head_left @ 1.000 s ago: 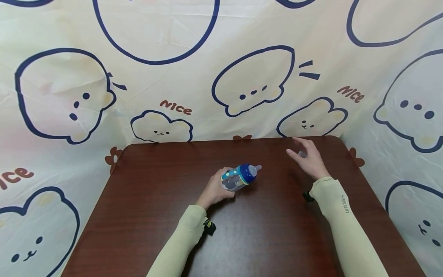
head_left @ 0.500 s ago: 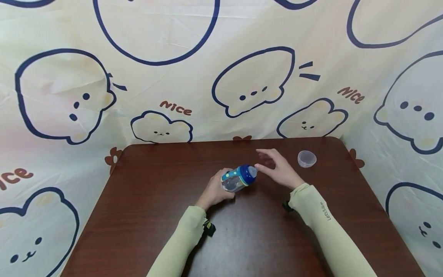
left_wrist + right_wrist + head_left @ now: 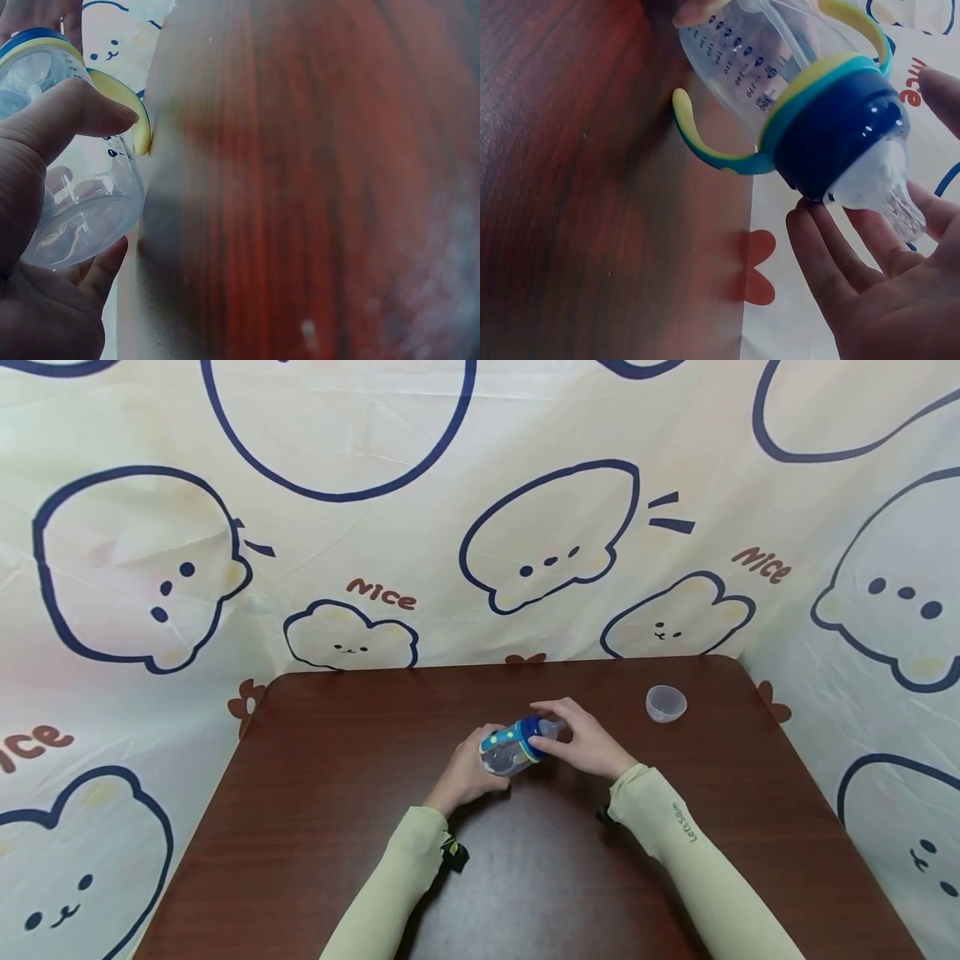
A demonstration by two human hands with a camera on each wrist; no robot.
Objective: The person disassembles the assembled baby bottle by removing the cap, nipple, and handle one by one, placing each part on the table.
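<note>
My left hand [image 3: 468, 770] grips a clear baby bottle [image 3: 507, 757] by its body, tilted with the nipple towards the right. The thumb lies along the bottle's side in the left wrist view. A dark blue collar [image 3: 840, 127] holds the clear nipple [image 3: 881, 187]; yellow and teal handles [image 3: 712, 155] stick out on both sides. My right hand [image 3: 585, 743] is spread around the nipple end. Its fingertips are right at the collar's edge in the right wrist view, while the thumb stands apart on the other side.
A small clear cup-like cap [image 3: 666, 703] stands on the brown wooden table [image 3: 360, 860] at the back right. Behind the table hangs a cream cloth [image 3: 420, 543] printed with cartoon faces, which also lines both sides.
The right hand has let go of the clear cap at the back right and moved left to the bottle's nipple end. The left hand and bottle have stayed in place.
</note>
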